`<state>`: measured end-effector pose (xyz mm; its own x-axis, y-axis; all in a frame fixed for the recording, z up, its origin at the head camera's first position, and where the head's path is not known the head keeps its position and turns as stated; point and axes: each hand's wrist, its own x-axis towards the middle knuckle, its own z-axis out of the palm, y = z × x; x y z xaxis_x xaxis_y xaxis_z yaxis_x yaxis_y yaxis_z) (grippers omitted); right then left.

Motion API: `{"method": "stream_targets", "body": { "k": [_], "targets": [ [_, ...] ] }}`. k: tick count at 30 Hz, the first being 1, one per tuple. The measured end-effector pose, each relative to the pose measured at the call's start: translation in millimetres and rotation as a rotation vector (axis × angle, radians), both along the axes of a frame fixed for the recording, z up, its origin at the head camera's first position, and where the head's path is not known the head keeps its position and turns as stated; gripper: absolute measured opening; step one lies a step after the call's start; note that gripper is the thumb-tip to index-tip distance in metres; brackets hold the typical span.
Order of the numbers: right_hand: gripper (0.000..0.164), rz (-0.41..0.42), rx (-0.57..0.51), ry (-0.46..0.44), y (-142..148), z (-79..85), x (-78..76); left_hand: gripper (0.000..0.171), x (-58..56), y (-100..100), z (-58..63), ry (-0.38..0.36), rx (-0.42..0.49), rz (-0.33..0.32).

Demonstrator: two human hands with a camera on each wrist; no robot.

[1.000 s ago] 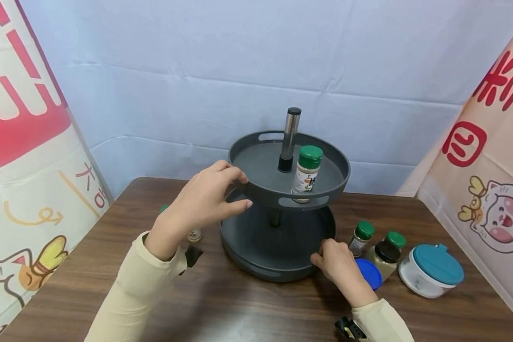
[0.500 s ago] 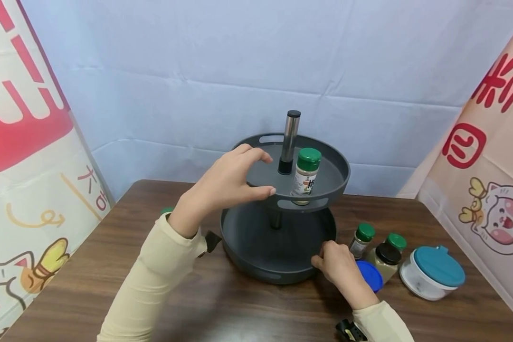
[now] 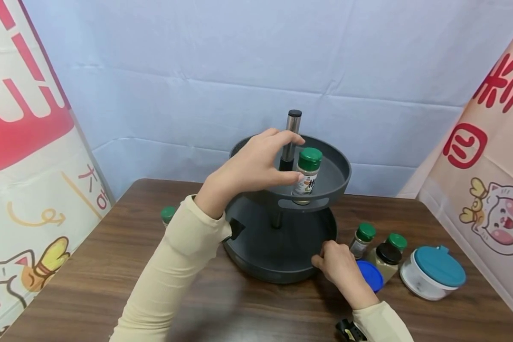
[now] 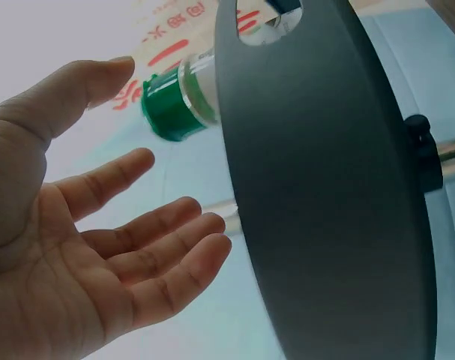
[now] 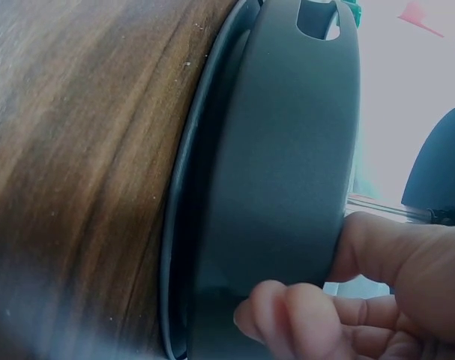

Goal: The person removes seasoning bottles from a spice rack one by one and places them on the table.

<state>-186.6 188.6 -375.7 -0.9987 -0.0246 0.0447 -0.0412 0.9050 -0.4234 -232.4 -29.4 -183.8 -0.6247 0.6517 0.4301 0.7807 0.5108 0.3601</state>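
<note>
A dark grey two-tier turntable rack stands on the table, its upper tray (image 3: 333, 164) pierced by a metal post (image 3: 293, 124). On that tray a seasoning bottle (image 3: 307, 183) with a green lid stands upright near the front rim. My left hand (image 3: 252, 164) reaches over the upper tray, thumb and fingers spread on the bottle's left side. The left wrist view shows a gap between those fingers and the green lid (image 4: 171, 105). My right hand (image 3: 335, 260) pinches the right rim of the lower tray (image 5: 279, 165), thumb at the top edge and curled fingers against the outer wall.
Right of the rack stand a green-lidded bottle (image 3: 361, 237), a black-capped jar (image 3: 385, 261), another green lid (image 3: 396, 241), a blue lid (image 3: 369, 275) and a white container (image 3: 427, 278) with a teal lid. A green-capped bottle (image 3: 167, 213) is partly hidden behind the left sleeve.
My left hand has moved right, from the upper tray's left rim to beside the seasoning bottle. The right hand has stayed at the lower tray's rim.
</note>
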Motion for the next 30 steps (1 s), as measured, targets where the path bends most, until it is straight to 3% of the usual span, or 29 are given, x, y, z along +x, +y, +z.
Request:
{"method": "stream_targets", "body": {
  "k": [13, 30],
  "targets": [
    [0.029, -0.019, -0.014, -0.035, 0, 1.5, 1.0, 0.05, -5.0, 31, 0.0, -0.055, -0.019, -0.053],
    [0.031, -0.026, -0.005, -0.027, -1, -0.1, 0.4, 0.041, -5.6, 39, -5.6, -0.004, -0.024, -0.056]
  ]
}}
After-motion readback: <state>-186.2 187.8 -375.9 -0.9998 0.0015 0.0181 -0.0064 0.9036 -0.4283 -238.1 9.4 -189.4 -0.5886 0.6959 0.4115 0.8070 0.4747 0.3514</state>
